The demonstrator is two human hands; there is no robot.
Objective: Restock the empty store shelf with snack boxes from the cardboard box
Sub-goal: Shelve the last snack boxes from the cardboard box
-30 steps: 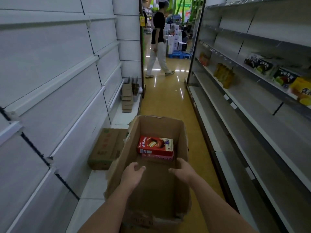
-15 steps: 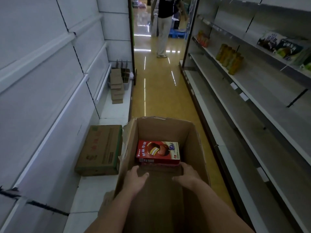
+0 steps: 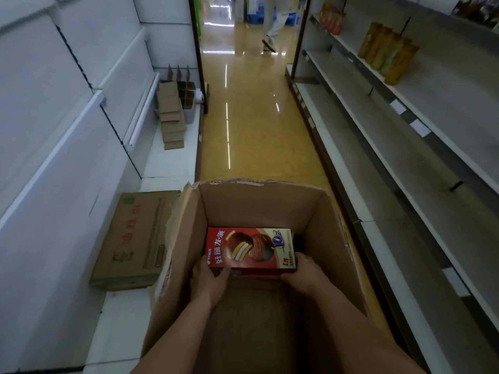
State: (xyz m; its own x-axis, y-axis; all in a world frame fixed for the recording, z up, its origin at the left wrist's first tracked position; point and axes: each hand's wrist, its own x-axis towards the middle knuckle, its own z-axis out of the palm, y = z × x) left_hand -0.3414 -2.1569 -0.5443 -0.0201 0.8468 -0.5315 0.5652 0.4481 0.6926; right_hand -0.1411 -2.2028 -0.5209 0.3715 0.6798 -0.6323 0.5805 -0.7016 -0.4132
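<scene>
Snack box lying flat at the bottom of the carton; left hand and right hand clasp its near corners. Rigid printed card, probably light, glossy; best held at opposite ends.

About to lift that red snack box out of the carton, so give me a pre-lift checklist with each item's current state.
1. Left hand on the near left corner of the red snack box: ok.
2. Right hand on its near right corner: ok.
3. Firm grip under the box: cannot tell, fingertips hidden.
4. Space above the box inside the cardboard box: ok, top open.
5. Free room on the right shelf: ok.
6. More boxes beneath: cannot tell.
</scene>
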